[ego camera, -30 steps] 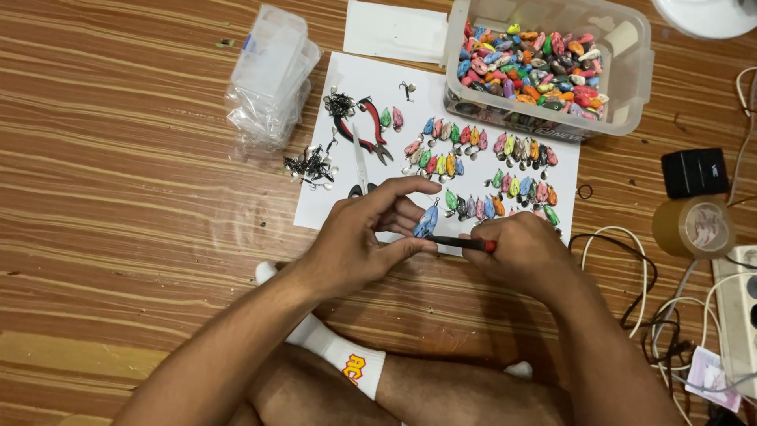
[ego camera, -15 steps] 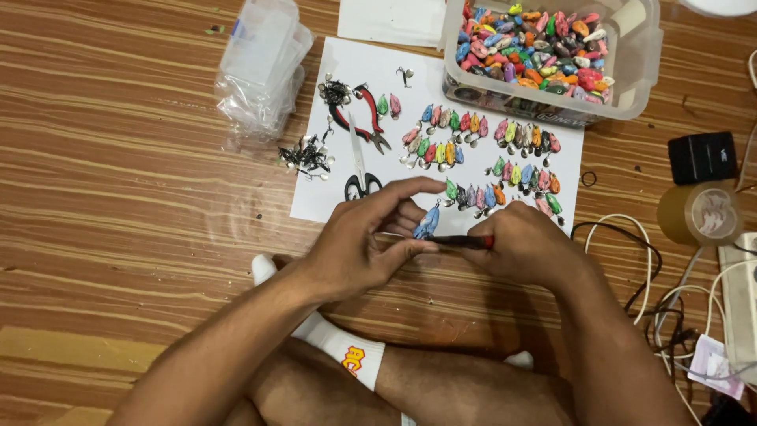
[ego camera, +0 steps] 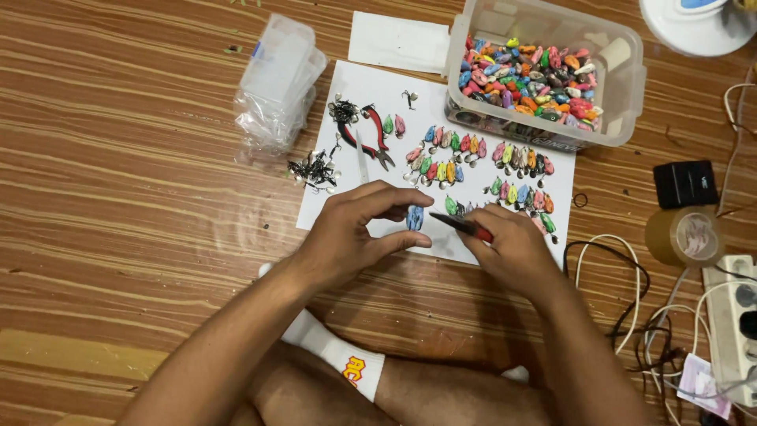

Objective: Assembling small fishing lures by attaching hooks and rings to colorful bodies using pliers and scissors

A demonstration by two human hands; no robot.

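My left hand [ego camera: 355, 233] pinches a small blue fish-shaped lure [ego camera: 415, 217] between thumb and fingers, just above the white paper sheet [ego camera: 371, 91]. My right hand [ego camera: 512, 248] grips red-handled pliers [ego camera: 464, 226] whose dark tip points at the blue lure. Rows of several small coloured lures [ego camera: 445, 158] lie on the paper beyond both hands. A second pair of red-handled pliers [ego camera: 371, 134] and scissors rest on the sheet's left part, beside a pile of small metal hooks [ego camera: 315, 170].
A clear plastic tub [ego camera: 623, 71] full of coloured lures stands at the far right. A stack of clear plastic packets [ego camera: 277, 83] lies far left. A tape roll [ego camera: 684, 235], black box [ego camera: 684, 183], cables [ego camera: 623, 276] and a power strip [ego camera: 733, 312] sit right. My crossed legs with a white sock [ego camera: 339, 355] are below.
Both hands stay together over the paper; the pliers tip has closed in on the blue lure. The view has shifted slightly.
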